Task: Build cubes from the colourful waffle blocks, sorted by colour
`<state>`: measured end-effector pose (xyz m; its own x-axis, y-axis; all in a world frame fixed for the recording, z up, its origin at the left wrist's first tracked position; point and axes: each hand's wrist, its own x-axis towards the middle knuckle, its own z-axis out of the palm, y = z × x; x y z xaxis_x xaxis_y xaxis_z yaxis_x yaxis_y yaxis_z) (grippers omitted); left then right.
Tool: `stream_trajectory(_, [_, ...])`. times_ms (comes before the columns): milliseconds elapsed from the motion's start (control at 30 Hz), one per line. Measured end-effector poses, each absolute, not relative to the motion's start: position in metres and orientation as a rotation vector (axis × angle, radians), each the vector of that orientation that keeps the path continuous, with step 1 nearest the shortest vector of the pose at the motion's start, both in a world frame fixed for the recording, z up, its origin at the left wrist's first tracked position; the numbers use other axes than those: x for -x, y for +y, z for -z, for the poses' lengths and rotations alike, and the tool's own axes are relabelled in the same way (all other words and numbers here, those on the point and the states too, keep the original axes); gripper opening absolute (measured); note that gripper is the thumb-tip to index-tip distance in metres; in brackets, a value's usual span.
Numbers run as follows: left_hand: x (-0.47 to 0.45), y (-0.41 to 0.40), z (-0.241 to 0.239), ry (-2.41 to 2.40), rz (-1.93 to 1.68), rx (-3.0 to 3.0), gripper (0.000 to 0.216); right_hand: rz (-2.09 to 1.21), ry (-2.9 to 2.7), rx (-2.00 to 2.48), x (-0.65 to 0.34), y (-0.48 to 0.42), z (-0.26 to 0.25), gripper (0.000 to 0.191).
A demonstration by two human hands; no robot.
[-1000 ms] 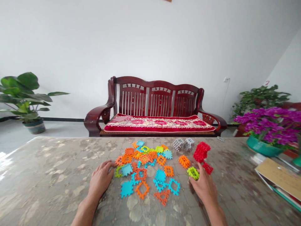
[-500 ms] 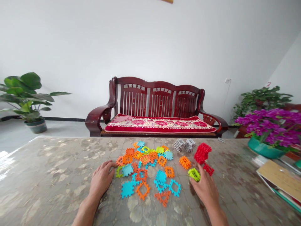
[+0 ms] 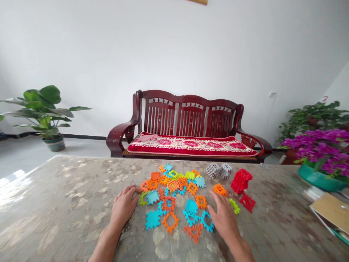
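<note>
The right hand (image 3: 224,215) is apparently making a selection, grip wide beside the blue frame (image 3: 204,222); the left hand (image 3: 124,204) is resting loosely spread; lifting is calling for pinching.

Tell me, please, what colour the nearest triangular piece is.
The triangular piece is reddish orange, clearest in the head view.

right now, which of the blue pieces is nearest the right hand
The blue piece with the large opening, at the near right of the scattered pieces; the right hand is right beside it, while the other blue ones lie farther away.
</note>
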<state>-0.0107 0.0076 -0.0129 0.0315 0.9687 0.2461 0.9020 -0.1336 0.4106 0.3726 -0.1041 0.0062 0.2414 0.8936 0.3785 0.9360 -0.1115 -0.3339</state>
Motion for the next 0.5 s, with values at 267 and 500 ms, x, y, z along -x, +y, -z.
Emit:
stream_trajectory(267, [0.009, 0.006, 0.012, 1.958, -0.71, -2.117, 0.031, -0.001, -1.82, 1.963, -0.338, -0.029, -0.027, 0.049])
stream_trajectory(500, [0.009, 0.006, 0.01, 1.94, -0.701, -2.12, 0.03, -0.036, -2.057, 2.104, -0.338, 0.026, -0.032, 0.056])
